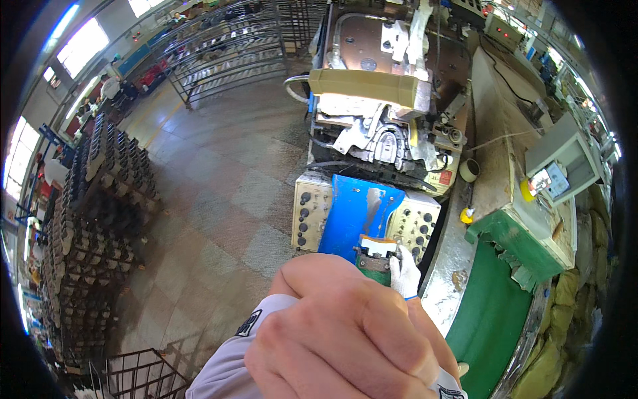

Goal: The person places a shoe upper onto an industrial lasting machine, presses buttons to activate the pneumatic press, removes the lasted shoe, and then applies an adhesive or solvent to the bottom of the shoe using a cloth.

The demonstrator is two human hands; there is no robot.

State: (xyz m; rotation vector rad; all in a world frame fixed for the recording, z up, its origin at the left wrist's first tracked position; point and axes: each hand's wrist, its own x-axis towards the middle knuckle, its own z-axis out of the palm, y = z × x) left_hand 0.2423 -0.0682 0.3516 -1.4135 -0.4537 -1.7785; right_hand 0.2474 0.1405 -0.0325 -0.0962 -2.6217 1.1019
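My bare left hand (345,332) fills the lower middle, raised very close to the camera. Its fingers are curled tight, and whatever they may hold is hidden. Lower and further off, my right hand (404,272) wears a white knitted glove with a blue cuff. Its fingers close against the right side of a small green and black block (376,263) with a white strip on top. That block sits at the front of a blue metal plate (355,213), partly covered by my left hand. Control panels (312,216) with black knobs flank the plate.
A large machine (382,100) stands beyond the plate. At right are a green-lined trough (495,312) and a workbench (512,146) carrying a grey box (565,159). Racks of dark shoe-last-like shapes (93,226) stand left, with a metal shelf rack (226,56) at the back.
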